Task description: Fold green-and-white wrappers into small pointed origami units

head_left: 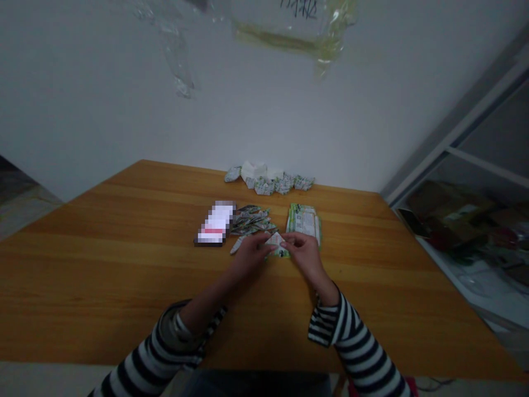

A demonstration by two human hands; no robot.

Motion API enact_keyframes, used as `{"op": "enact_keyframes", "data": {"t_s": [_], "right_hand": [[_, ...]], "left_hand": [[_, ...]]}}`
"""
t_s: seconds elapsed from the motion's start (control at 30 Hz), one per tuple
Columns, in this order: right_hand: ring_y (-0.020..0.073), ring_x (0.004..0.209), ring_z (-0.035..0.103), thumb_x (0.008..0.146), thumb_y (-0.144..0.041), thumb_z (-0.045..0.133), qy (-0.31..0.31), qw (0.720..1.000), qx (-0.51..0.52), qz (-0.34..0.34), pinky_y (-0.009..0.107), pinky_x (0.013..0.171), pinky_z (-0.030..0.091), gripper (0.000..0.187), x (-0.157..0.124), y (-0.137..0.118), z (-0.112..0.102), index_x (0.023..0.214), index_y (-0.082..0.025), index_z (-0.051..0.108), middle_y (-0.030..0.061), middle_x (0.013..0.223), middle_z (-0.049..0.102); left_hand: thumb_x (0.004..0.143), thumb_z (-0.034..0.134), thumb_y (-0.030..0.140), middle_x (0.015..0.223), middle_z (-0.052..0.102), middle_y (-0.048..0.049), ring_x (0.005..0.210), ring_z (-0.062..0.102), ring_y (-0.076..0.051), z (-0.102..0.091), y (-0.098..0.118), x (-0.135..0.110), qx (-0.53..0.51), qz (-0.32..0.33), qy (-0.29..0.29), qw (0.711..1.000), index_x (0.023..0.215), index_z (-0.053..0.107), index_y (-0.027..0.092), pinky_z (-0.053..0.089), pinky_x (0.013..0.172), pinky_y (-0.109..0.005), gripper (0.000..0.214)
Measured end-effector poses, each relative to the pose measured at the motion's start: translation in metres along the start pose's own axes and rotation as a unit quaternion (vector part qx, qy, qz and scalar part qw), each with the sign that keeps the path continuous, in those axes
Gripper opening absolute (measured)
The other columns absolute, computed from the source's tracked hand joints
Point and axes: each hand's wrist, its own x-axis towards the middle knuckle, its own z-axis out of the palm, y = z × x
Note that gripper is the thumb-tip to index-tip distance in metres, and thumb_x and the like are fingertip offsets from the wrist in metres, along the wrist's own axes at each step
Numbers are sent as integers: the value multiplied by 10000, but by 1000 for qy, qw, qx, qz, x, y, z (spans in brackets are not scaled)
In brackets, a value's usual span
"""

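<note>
My left hand [248, 256] and my right hand [301, 255] meet over the wooden table, both pinching a triangular folded piece of printed green-and-white paper [276, 245] between their fingers. Behind my right hand lies a stack of printed green-and-white paper sheets [303, 222]. A heap of small folded paper pieces [250, 219] sits just beyond my left hand, and one loose folded strip [236, 245] lies near its fingers. Further left is a pixelated flat white-and-dark package [215, 223]. Along the far side runs a row of larger folded paper pieces [273, 184].
The honey-coloured wooden table [124, 264] ends at a white wall. White crumpled paper [253, 170] lies among the far pieces. A white shelf unit [454, 165] with cluttered items stands to the right. A clear plastic bag [289, 27] hangs across the top of the view.
</note>
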Motion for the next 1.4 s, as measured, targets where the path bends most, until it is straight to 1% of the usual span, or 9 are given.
{"op": "enact_keyframes", "data": {"t_s": [0.17,0.27,0.47,0.67,0.83,0.93,1.07,1.27,1.4], "right_hand": [[207,828,634,683,-253,771,-10,993,-33,-116,339,789,489,18,0,-15,-5,686,-244,755,53,833,705],[231,1056,607,677,-267,774,-36,993,48,-104,344,870,484,111,2,-13,-5,787,-254,770,68,1094,683],[131,466,566,671,-372,772,-97,980,152,86,248,483,458,238,-3,-6,-2,846,-212,763,8,583,679],[107,504,521,676,-414,776,-29,972,215,91,212,475,400,270,-1,-4,-2,833,-201,719,-11,588,619],[162,742,608,669,-347,789,182,980,78,-24,275,673,502,513,-7,1,17,1134,-231,606,9,817,670],[224,1106,598,779,-388,697,115,988,85,-62,361,922,485,457,-18,-8,31,1202,-249,594,86,1194,652],[260,1292,478,805,-479,657,-38,988,145,-39,428,1076,381,519,-25,-19,41,1271,-258,592,69,1335,585],[243,981,650,730,-462,710,107,975,189,44,390,908,491,370,-8,4,24,987,-196,713,78,1024,734],[191,752,665,650,-398,777,132,962,223,81,303,708,516,307,1,15,9,864,-185,720,42,826,746]], "left_hand": [[739,710,263,917,743,-60,906,661,-241,-3,3,-2,0,65,27,998,784,777,232,482,886,-361,87],[702,752,235,1104,687,-87,1066,617,-245,-5,7,-2,-63,113,33,991,761,778,236,452,974,-379,65],[690,778,244,1174,647,-91,1123,589,-268,-6,7,-2,-122,104,17,987,769,784,233,454,991,-411,80],[835,629,267,1273,637,-72,1236,536,-244,1,16,-5,-110,77,-69,988,1092,722,242,334,1111,-408,275],[827,642,295,1246,661,-52,1235,551,-249,2,16,-6,-99,31,96,990,1128,704,237,326,1123,-415,313],[858,600,274,1335,597,-35,1305,482,-237,-2,13,-5,-48,66,171,982,1178,674,259,283,1151,-407,329],[877,525,191,1494,411,-59,1418,302,-233,0,4,-4,112,139,82,981,1284,591,245,219,1177,-434,416],[827,506,103,1553,272,-107,1454,196,-237,14,-10,-10,261,203,-149,932,1423,411,209,173,1177,-496,613],[860,519,156,1405,528,-74,1333,443,-250,13,-1,-12,188,204,-121,953,1192,651,266,262,1148,-475,374]]}}
